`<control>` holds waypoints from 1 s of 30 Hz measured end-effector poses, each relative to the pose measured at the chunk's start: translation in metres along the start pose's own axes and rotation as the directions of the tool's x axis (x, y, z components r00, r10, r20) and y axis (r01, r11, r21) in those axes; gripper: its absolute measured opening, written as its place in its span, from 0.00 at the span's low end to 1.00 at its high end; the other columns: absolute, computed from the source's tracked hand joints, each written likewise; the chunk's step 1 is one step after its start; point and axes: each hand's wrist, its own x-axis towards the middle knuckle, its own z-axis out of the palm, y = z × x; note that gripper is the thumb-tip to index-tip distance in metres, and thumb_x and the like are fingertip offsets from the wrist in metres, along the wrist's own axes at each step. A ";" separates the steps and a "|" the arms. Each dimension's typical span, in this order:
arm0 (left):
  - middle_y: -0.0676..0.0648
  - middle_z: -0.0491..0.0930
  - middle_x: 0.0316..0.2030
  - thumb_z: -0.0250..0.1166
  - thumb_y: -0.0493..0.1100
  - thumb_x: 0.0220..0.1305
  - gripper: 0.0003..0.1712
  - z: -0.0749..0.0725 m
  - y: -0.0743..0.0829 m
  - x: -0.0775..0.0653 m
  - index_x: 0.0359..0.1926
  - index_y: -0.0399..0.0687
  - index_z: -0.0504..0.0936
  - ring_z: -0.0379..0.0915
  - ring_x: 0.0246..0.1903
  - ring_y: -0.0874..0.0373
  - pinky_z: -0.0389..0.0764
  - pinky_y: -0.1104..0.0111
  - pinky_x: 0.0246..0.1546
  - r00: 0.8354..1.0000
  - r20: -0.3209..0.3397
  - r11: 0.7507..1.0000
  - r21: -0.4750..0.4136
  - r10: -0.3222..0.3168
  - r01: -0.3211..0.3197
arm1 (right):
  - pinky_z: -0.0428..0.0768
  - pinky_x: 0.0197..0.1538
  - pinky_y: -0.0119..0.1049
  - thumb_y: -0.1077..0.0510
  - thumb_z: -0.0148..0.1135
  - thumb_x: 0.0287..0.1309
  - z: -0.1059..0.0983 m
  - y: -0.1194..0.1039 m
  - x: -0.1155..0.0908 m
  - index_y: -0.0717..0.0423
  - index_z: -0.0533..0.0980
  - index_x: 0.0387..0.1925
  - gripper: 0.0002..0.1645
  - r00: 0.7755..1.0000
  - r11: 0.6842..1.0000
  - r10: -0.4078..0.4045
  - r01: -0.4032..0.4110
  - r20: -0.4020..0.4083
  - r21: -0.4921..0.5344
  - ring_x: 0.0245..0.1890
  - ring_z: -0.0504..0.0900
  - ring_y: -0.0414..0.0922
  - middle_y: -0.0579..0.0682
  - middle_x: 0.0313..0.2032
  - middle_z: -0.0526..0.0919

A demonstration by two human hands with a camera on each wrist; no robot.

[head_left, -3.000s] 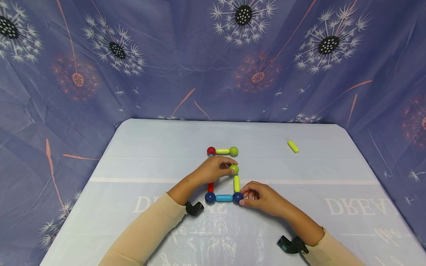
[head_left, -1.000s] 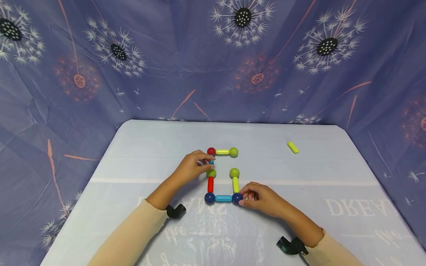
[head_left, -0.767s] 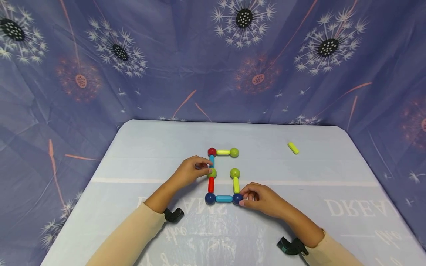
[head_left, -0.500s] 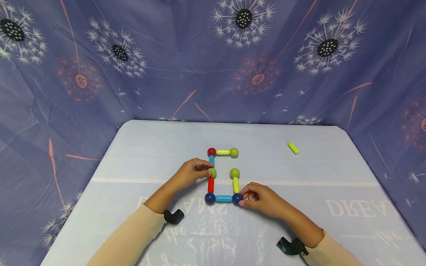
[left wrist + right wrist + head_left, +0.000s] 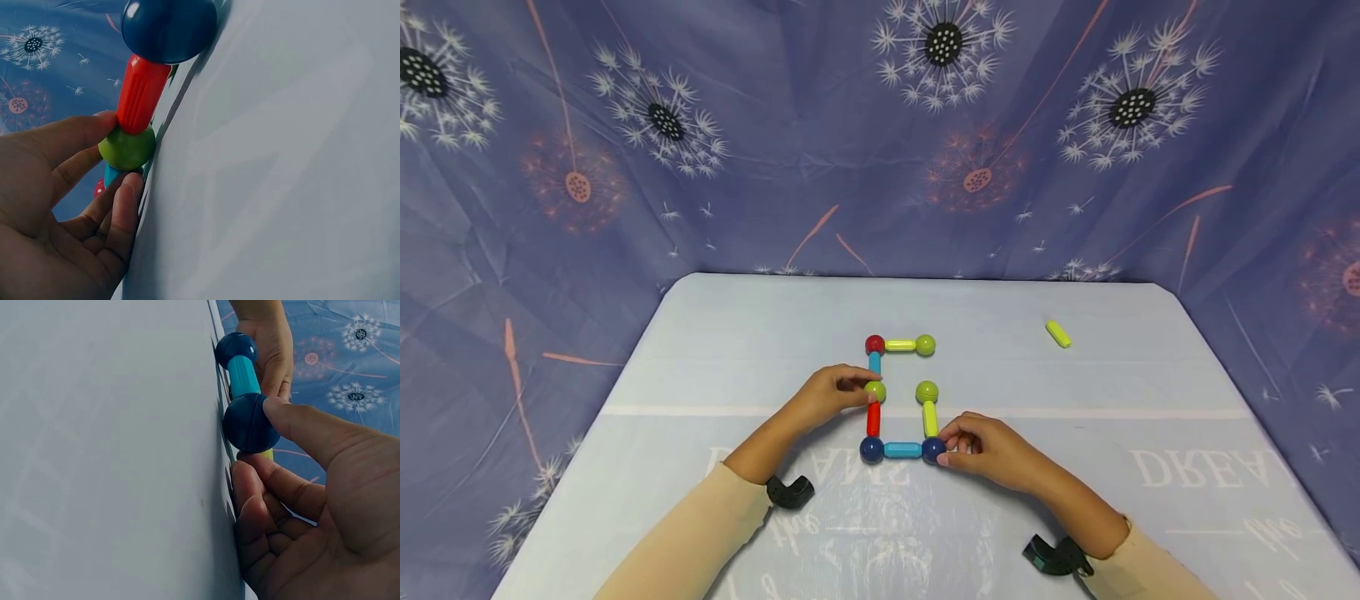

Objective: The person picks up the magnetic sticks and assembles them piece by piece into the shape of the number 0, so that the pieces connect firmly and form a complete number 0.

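Magnetic balls and rods lie joined on the table. At the left-side joint, my left hand pinches a green ball between thumb and fingers. A red rod runs from that ball to a dark blue ball; a blue rod leads to a red ball. My right hand pinches the other dark blue ball, at the near right corner. A light blue rod links both blue balls. From the right one a yellow-green rod reaches a green ball.
From the red ball a yellow-green rod extends to another green ball, apart from the green ball nearer me. A loose yellow-green rod lies at the far right of the white table. Behind hangs a patterned cloth.
My left hand has left the right-hand green ball, moved left past the blue rod, and now pinches the left-side green ball. The right hand stays at its dark blue ball.
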 end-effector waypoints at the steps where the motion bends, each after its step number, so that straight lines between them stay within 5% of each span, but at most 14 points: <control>1: 0.48 0.82 0.45 0.73 0.48 0.62 0.19 0.000 -0.001 0.000 0.55 0.56 0.87 0.75 0.43 0.56 0.78 0.69 0.41 1.000 0.000 1.000 -0.003 0.000 0.000 | 0.76 0.36 0.27 0.44 0.72 0.59 0.000 0.000 0.000 0.45 0.82 0.45 0.17 1.000 1.000 0.002 -0.002 0.001 -0.001 0.34 0.75 0.36 0.44 0.36 0.79; 11: 0.48 0.82 0.45 0.73 0.48 0.62 0.19 0.000 -0.004 -0.001 0.55 0.57 0.87 0.75 0.44 0.56 0.78 0.68 0.42 1.000 -0.008 1.000 -0.007 0.004 -0.004 | 0.78 0.39 0.29 0.47 0.70 0.62 -0.007 -0.005 0.000 0.48 0.82 0.46 0.15 1.000 0.999 0.015 -0.015 -0.007 0.039 0.35 0.78 0.38 0.46 0.38 0.81; 18: 0.48 0.82 0.46 0.73 0.47 0.62 0.20 0.001 -0.003 0.000 0.55 0.55 0.86 0.75 0.44 0.56 0.78 0.68 0.42 1.000 -0.014 1.000 -0.016 0.003 -0.003 | 0.78 0.40 0.29 0.48 0.69 0.63 -0.025 -0.006 0.000 0.51 0.81 0.51 0.18 0.992 1.000 0.028 -0.026 -0.124 0.014 0.37 0.78 0.39 0.45 0.39 0.81; 30: 0.47 0.82 0.45 0.73 0.47 0.61 0.20 0.003 -0.004 0.003 0.55 0.56 0.86 0.75 0.44 0.55 0.78 0.68 0.41 1.000 0.000 0.999 -0.036 -0.002 0.002 | 0.77 0.49 0.26 0.48 0.64 0.69 -0.079 0.006 0.003 0.52 0.76 0.61 0.24 0.927 0.990 0.069 -0.110 -0.368 -0.091 0.43 0.77 0.34 0.52 0.50 0.82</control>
